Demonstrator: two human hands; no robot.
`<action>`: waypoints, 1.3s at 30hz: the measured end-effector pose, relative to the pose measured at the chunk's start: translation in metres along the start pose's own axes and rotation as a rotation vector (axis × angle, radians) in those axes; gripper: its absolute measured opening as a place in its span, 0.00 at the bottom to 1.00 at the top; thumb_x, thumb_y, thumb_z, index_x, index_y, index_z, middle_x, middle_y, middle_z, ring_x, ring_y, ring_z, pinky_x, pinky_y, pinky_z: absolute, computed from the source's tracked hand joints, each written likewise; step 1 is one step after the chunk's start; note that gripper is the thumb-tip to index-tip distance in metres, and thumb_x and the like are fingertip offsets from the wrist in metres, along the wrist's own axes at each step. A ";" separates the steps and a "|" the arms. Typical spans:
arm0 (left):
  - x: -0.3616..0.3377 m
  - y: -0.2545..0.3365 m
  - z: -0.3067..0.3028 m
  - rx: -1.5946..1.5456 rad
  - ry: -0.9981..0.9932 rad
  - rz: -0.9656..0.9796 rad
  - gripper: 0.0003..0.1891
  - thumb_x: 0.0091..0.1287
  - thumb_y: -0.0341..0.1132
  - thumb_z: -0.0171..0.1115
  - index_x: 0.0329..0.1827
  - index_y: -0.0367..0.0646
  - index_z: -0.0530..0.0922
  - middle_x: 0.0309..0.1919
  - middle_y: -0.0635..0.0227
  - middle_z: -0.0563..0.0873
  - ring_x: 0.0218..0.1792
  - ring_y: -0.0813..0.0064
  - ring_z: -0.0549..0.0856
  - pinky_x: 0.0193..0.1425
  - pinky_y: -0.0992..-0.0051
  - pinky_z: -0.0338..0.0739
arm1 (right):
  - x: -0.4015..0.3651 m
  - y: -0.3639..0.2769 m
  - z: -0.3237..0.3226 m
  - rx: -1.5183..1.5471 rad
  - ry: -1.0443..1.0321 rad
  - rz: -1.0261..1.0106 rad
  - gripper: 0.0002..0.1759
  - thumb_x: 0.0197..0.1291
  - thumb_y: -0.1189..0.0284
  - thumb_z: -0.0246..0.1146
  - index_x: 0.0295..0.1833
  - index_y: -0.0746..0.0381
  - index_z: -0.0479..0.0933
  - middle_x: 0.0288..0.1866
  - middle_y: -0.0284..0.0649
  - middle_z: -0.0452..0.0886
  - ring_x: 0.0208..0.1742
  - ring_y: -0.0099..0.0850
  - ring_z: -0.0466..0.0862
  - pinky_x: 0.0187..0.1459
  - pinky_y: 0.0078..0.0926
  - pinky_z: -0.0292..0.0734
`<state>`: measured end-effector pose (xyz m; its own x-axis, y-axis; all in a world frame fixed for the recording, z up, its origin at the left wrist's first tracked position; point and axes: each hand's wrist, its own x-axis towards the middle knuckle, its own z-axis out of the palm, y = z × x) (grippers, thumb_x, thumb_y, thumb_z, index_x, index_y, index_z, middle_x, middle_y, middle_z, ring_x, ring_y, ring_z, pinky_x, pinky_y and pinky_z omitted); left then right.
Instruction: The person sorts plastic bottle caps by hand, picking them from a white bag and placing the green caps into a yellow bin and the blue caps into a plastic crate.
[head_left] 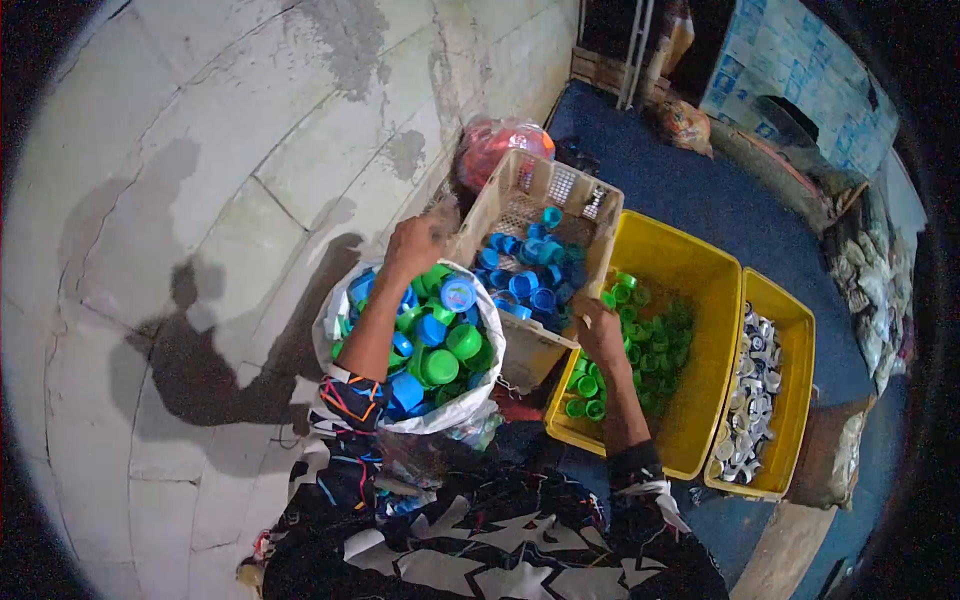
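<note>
A beige plastic crate (606,232) with perforated walls holds loose blue bottle caps (535,280). My left hand (420,245) is closed at its left corner, with the fingertips blurred. At the crate's near right corner, my right hand (597,325) is closed on the rim. Below my left forearm stands a white sack (492,385), full of mixed green and blue caps (440,366). To the right of the crate, a yellow tub (715,340) contains green caps (655,350), partly hidden by my right forearm.
A narrower yellow tub (795,400) with white and grey caps stands at the right. Behind the crate sits a red bundle in clear plastic (500,145). A block wall (230,230) borders the left side; filled bags (865,270) lie at far right.
</note>
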<state>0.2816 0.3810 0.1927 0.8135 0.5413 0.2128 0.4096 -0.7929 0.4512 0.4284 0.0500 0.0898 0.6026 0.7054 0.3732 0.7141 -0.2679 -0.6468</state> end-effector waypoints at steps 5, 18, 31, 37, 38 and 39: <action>-0.055 -0.025 -0.033 -0.097 0.025 -0.032 0.19 0.56 0.41 0.73 0.45 0.37 0.84 0.42 0.48 0.87 0.45 0.50 0.86 0.52 0.59 0.79 | -0.033 -0.006 0.005 0.020 0.001 0.151 0.10 0.52 0.80 0.66 0.42 0.66 0.81 0.45 0.52 0.85 0.47 0.50 0.85 0.49 0.41 0.81; -0.181 -0.043 -0.038 -0.321 0.211 -0.165 0.14 0.59 0.38 0.73 0.43 0.37 0.84 0.38 0.54 0.88 0.39 0.58 0.88 0.44 0.64 0.80 | -0.026 -0.058 0.047 0.113 -0.037 0.154 0.13 0.56 0.77 0.67 0.47 0.67 0.83 0.39 0.50 0.85 0.38 0.41 0.87 0.42 0.33 0.81; -0.213 -0.025 -0.048 -0.242 0.036 -0.045 0.16 0.55 0.34 0.75 0.45 0.41 0.83 0.41 0.54 0.85 0.46 0.52 0.83 0.50 0.58 0.77 | -0.015 -0.150 0.062 -0.052 -0.159 -0.056 0.20 0.50 0.76 0.68 0.51 0.63 0.82 0.46 0.48 0.83 0.49 0.48 0.81 0.52 0.41 0.77; -0.215 -0.023 -0.037 -0.229 -0.062 0.091 0.18 0.54 0.35 0.75 0.47 0.39 0.82 0.42 0.54 0.84 0.47 0.50 0.81 0.54 0.56 0.74 | -0.007 -0.170 0.078 -0.398 -0.300 -0.214 0.31 0.47 0.77 0.64 0.61 0.54 0.78 0.62 0.44 0.75 0.60 0.44 0.74 0.57 0.46 0.70; -0.214 -0.019 -0.038 -0.226 -0.071 0.098 0.19 0.54 0.35 0.75 0.47 0.39 0.82 0.43 0.54 0.84 0.48 0.50 0.80 0.55 0.56 0.74 | -0.008 -0.166 0.087 -0.451 -0.307 -0.221 0.31 0.47 0.77 0.64 0.62 0.52 0.77 0.63 0.44 0.74 0.60 0.44 0.73 0.57 0.47 0.69; -0.214 -0.017 -0.038 -0.223 -0.078 0.104 0.20 0.54 0.36 0.75 0.48 0.38 0.82 0.43 0.55 0.84 0.48 0.50 0.80 0.55 0.56 0.73 | -0.008 -0.162 0.094 -0.503 -0.315 -0.230 0.32 0.48 0.76 0.63 0.63 0.50 0.77 0.65 0.43 0.72 0.61 0.43 0.73 0.57 0.48 0.68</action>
<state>0.0852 0.2894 0.1727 0.8795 0.4299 0.2040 0.2282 -0.7572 0.6120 0.2746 0.1496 0.1292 0.3345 0.9205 0.2020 0.9391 -0.3076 -0.1533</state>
